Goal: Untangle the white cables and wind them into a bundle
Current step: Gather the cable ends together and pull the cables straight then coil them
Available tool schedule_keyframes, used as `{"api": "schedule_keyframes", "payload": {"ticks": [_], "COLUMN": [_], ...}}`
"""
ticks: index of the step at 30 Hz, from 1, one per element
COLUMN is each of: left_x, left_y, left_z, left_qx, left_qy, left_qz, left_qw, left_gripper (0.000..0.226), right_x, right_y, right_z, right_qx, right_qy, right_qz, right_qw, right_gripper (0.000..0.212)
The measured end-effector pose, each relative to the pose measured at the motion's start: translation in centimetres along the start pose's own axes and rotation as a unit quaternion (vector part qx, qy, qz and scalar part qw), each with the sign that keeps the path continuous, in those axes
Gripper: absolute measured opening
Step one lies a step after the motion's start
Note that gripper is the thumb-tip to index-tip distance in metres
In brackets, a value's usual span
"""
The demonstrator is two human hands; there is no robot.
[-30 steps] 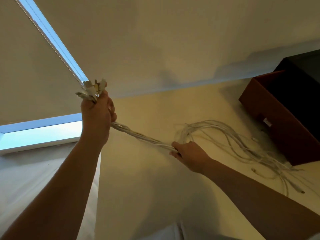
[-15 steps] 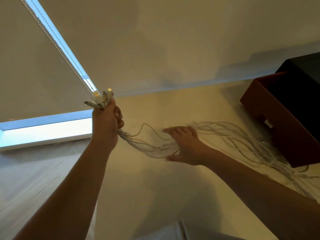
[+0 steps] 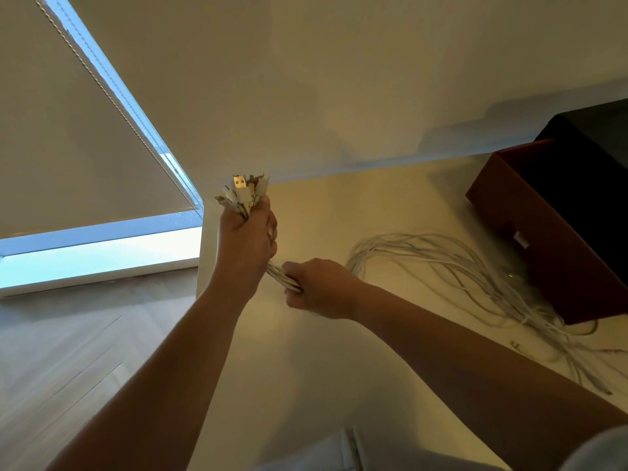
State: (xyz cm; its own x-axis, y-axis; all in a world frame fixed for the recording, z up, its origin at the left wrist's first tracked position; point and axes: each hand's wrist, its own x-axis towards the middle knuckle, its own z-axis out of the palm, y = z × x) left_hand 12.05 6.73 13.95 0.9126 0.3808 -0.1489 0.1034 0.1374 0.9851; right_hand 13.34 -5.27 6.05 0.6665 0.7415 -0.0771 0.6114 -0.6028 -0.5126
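Several white cables (image 3: 452,266) lie in loose loops on the cream table (image 3: 306,362), trailing right toward the red box. My left hand (image 3: 246,243) is raised above the table's left part, shut on the cables' plug ends, with USB connectors (image 3: 242,192) sticking out of the top of the fist. Just below and to the right, my right hand (image 3: 319,288) is shut on the gathered strand of the same cables, close to the left fist. The short stretch of cable between the two hands is taut.
A dark red open box (image 3: 557,246) stands at the table's right, touching the cable loops. A wall rises behind the table. To the left are a wooden floor (image 3: 68,351) and a window with a roller blind (image 3: 85,147) and its bead chain.
My right hand, open and flat over the cables half a second ago, has moved left and closed on the strand just below my left fist. The left hand has shifted right.
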Motion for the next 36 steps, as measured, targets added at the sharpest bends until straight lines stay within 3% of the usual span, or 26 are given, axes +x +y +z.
{"api": "schedule_keyframes", "payload": {"ticks": [7, 16, 19, 23, 29, 32, 36], "left_x": [0.2, 0.0, 0.1, 0.7, 0.3, 0.3, 0.2], "left_y": [1.9, 2.6, 3.1, 4.4, 4.9, 4.9, 5.0], "left_z": [-0.2, -1.6, -2.0, -2.6, -1.4, -1.5, -1.5], "left_qx": [-0.053, -0.1, -0.103, -0.14, -0.152, -0.149, -0.154], "left_qy": [-0.014, 0.018, 0.035, 0.076, 0.069, 0.069, 0.068], "left_qz": [0.029, 0.041, 0.051, 0.041, 0.025, 0.024, 0.022], "left_qw": [0.998, 0.994, 0.993, 0.986, 0.986, 0.986, 0.986], "left_gripper": [0.028, 0.029, 0.029, 0.027, 0.026, 0.026, 0.026], "right_x": [-1.7, -1.8, -1.9, -2.2, -1.9, -2.1, -2.6], "right_y": [2.4, 4.3, 4.4, 5.1, 5.6, 6.0, 5.7], "right_z": [0.2, -2.6, -3.6, -4.7, -3.6, -3.6, -4.0], "right_qx": [-0.032, -0.034, 0.026, 0.15, 0.066, -0.011, 0.049], "right_qy": [0.026, 0.04, 0.049, 0.154, 0.217, 0.224, 0.224], "right_qz": [0.06, 0.093, 0.057, 0.049, 0.03, 0.017, 0.03], "right_qw": [0.997, 0.994, 0.997, 0.975, 0.974, 0.974, 0.973], "right_gripper": [0.012, 0.027, 0.029, 0.045, 0.016, 0.029, 0.021]}}
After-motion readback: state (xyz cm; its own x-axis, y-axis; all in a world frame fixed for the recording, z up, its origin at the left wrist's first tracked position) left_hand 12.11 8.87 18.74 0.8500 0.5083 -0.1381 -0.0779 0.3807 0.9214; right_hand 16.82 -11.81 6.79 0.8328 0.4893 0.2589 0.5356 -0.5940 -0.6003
